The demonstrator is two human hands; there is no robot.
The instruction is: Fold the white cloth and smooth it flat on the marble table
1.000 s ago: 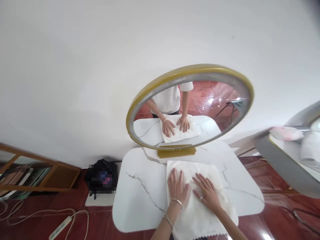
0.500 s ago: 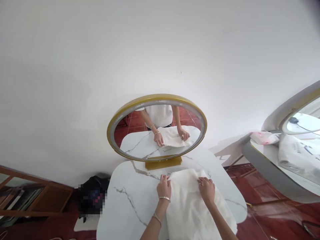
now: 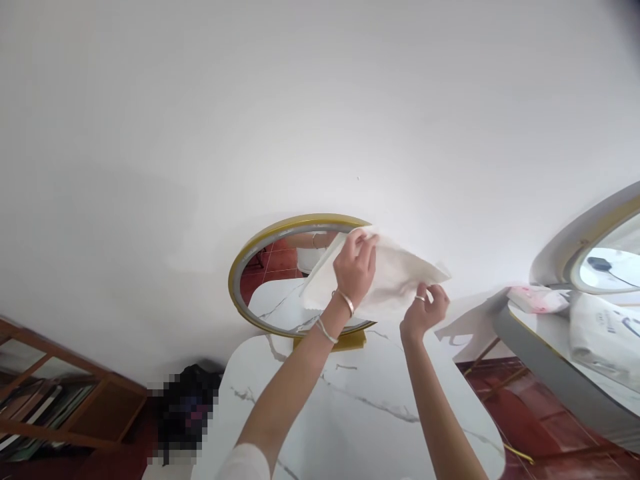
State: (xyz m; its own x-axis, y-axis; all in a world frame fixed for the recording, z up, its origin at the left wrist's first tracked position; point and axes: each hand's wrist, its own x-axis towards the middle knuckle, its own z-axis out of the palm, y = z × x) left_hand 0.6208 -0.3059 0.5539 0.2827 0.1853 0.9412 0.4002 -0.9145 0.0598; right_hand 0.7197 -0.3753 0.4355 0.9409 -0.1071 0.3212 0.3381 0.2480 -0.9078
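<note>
A white sheet of soft cloth (image 3: 395,267) is held up in the air, in front of the oval-looking mirror with a gold rim (image 3: 300,221) and above the white, grey-veined tabletop (image 3: 350,430). It covers the right part of the mirror's glass from this view, and its surface is slanted and loosely rippled rather than flat. The two hands hold it well apart, probably because a single grip would let the cloth droop and bunch; being lifted, it seems able to hang clear of the gold mirror base (image 3: 353,341).

The left hand (image 3: 356,267), with bracelets at its wrist, is at the upper edge: its fingers are bent and drawn together against the thumb, with no visible gap, pinching the fabric. The right hand (image 3: 427,313), wearing a ring, is lower, near the cloth's right corner. Its fingers are curled inward and nearly closed, apparently nipping the edge, though the exact contact is too small to tell. Neither hand touches the tabletop; only the cloth appears to be between them.
</note>
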